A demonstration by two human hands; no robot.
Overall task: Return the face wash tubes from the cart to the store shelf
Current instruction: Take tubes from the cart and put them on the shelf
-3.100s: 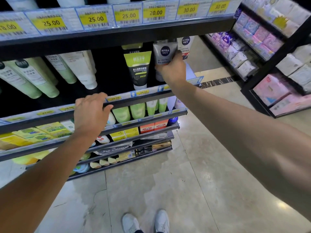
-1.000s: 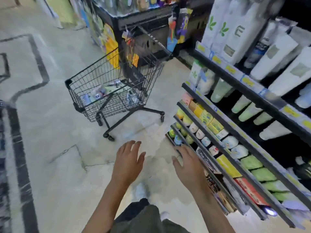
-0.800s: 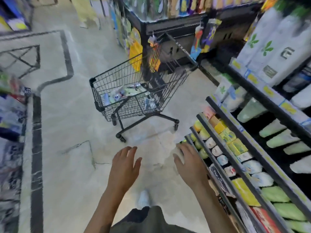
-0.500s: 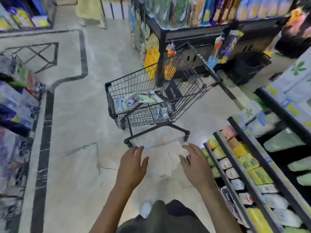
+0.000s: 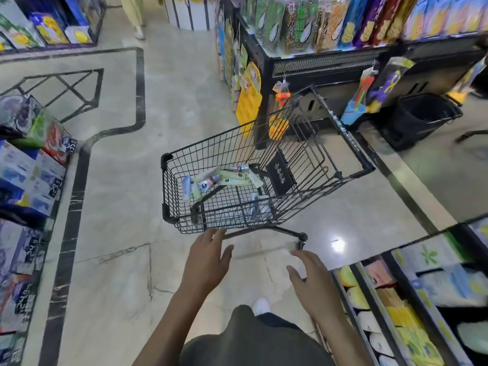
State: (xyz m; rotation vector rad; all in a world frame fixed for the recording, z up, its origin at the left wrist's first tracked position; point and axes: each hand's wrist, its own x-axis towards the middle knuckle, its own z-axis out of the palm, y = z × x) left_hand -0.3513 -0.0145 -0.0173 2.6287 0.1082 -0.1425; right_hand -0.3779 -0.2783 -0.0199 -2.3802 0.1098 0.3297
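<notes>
Two bare hands reach forward over the pale tiled floor (image 5: 118, 207), and both hold nothing. At the far left, stacked product boxes (image 5: 29, 178) with small price tags stand along a black stripe in the floor. More to the middle, the left hand (image 5: 207, 262) is stretched toward the shopping cart (image 5: 182, 199), with fingers straight and a little spread; its fingertips (image 5: 216, 233) are just in front of the near wall of the cart basket, but I cannot tell if they touch the wire. The cart is black wire and stands on the floor in the aisle, slightly turned, with its handle (image 5: 343, 133) at the right far side. Inside the basket, on the bottom, lie the face wash tubes (image 5: 219, 178): several pale green and white tubes in a loose heap at the left far part, and one more grey tube (image 5: 257, 206) apart from them, near the right near corner. A black folded child-seat flap (image 5: 281, 175) leans inside the basket beside them. To the right, the right hand (image 5: 314, 283) is open too, palm down, fingers apart and slightly curved, lower in the picture than the left one and well apart from the cart. At the right edge is the store shelf (image 5: 369, 299), with black rails and rows of yellow, white and green products. Behind the cart stands a dark display rack (image 5: 330, 62) with hanging packets, and a black basket (image 5: 422, 117) is on the floor beside it.
</notes>
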